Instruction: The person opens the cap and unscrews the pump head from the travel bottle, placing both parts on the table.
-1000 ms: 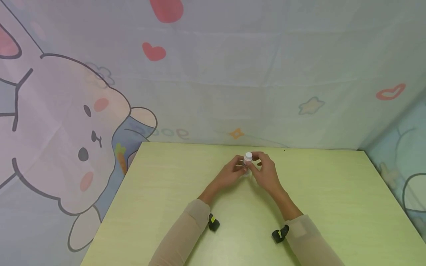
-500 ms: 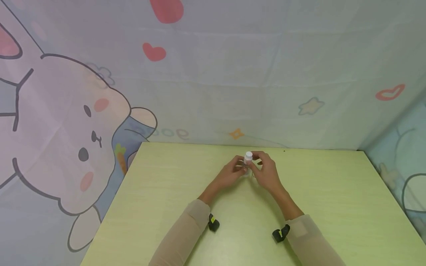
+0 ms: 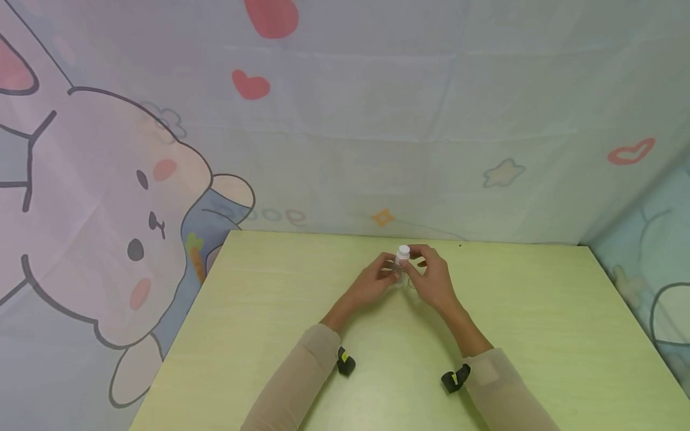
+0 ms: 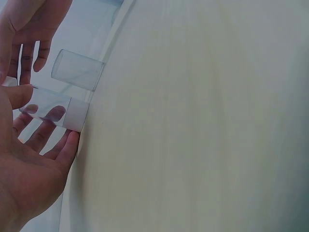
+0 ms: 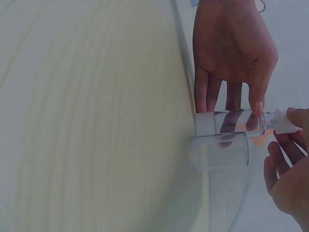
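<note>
In the head view both hands meet near the table's far edge. My left hand (image 3: pixel 372 281) holds a clear bottle (image 5: pixel 245 121) by its sides, fingers behind it and thumb near the neck. The bottle stands upright, with a white base (image 4: pixel 76 114). My right hand (image 3: pixel 433 281) pinches the bottle's white cap (image 3: pixel 402 252) between thumb and fingers. Some clear threaded neck (image 5: pixel 269 122) shows below the cap in the right wrist view; whether the cap is fully off the threads cannot be told. Close beside the bottle stands a clear cylindrical cover (image 5: pixel 222 152), mostly hidden in the head view.
The pale yellow-green table (image 3: pixel 259 335) runs back to a printed cloth (image 3: pixel 350 149) hanging behind it. Another cloth (image 3: pixel 663 251) hangs at the right. A black wrist camera (image 3: pixel 345 361) sits by the left sleeve, another camera (image 3: pixel 455 378) by the right.
My right hand and the white cap have shifted very slightly up and to the right. The left hand stays round the bottle. The clear cover's rim shows a little more.
</note>
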Demonstrator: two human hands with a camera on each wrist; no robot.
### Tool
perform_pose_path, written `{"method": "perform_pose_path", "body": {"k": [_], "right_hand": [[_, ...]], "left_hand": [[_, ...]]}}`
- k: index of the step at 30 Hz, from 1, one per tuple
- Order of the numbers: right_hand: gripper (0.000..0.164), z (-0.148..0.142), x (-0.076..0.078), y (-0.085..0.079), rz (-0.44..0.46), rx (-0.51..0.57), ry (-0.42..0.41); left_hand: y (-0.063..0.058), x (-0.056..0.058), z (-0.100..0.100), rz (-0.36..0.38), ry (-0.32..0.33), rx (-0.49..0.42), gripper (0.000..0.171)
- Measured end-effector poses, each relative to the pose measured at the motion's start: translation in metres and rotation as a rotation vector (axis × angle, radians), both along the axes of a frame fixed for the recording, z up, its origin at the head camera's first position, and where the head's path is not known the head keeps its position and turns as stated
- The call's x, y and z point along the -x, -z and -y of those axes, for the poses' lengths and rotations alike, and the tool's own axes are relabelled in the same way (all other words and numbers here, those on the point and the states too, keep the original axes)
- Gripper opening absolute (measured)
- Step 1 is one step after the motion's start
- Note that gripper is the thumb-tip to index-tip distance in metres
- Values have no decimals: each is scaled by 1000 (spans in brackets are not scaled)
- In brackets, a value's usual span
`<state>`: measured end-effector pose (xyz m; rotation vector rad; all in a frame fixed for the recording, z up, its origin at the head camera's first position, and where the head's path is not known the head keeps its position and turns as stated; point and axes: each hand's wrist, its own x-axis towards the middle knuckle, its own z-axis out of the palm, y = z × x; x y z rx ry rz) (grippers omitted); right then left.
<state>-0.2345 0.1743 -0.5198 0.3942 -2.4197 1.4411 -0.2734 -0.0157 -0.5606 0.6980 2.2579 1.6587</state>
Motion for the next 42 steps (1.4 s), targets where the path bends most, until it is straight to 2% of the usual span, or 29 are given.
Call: {"method": "perform_pose_path", "body": {"k": [27,42], "right_hand": [[33,2,2,-4,-7,42,32],[34,-1,-2,-9,-20,57,50]], "left_hand": [[-1,-1,0,-4,2,-2,35],[-4,-3,-1,9,-16,-10,35]]}}
